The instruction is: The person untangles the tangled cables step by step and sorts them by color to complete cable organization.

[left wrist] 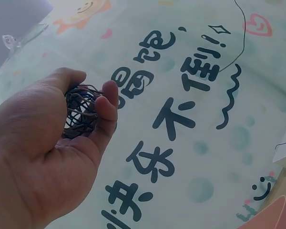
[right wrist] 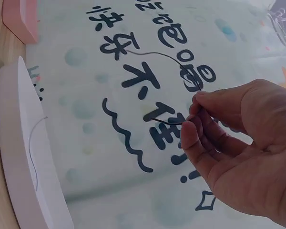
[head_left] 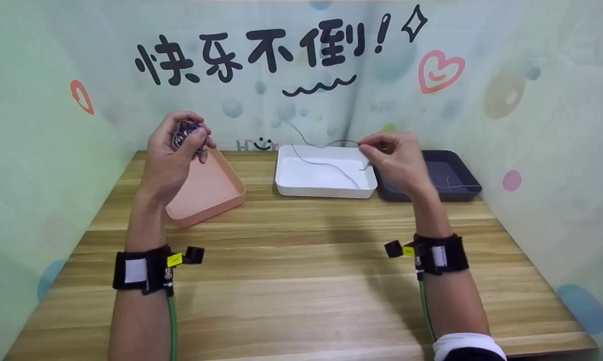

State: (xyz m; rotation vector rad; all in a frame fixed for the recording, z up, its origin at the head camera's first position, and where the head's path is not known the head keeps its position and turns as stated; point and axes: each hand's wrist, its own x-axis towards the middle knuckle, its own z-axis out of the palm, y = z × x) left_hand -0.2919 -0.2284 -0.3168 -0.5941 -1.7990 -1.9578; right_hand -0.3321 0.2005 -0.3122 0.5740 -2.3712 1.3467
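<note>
Raised over the pink tray [head_left: 206, 188], my left hand [head_left: 163, 158] grips a tangled ball of thin dark wire [head_left: 182, 135]. In the left wrist view the fingers curl round this wire ball [left wrist: 81, 113], and its loops show between thumb and fingers. My right hand [head_left: 400, 163] pinches a single thin wire [head_left: 339, 141] between thumb and fingertips, above the right end of the white tray [head_left: 326, 192]. That bent wire [right wrist: 157, 54] has a long curved end and a short end sticking out in the right wrist view. Another wire [head_left: 326, 164] lies in the white tray.
At the right a black tray [head_left: 431, 194] stands beside the white one, with thin pale wire [head_left: 456, 187] in it. All three trays sit toward the back of the wooden table [head_left: 281, 281]. A printed curtain [head_left: 261, 110] closes off the back and sides.
</note>
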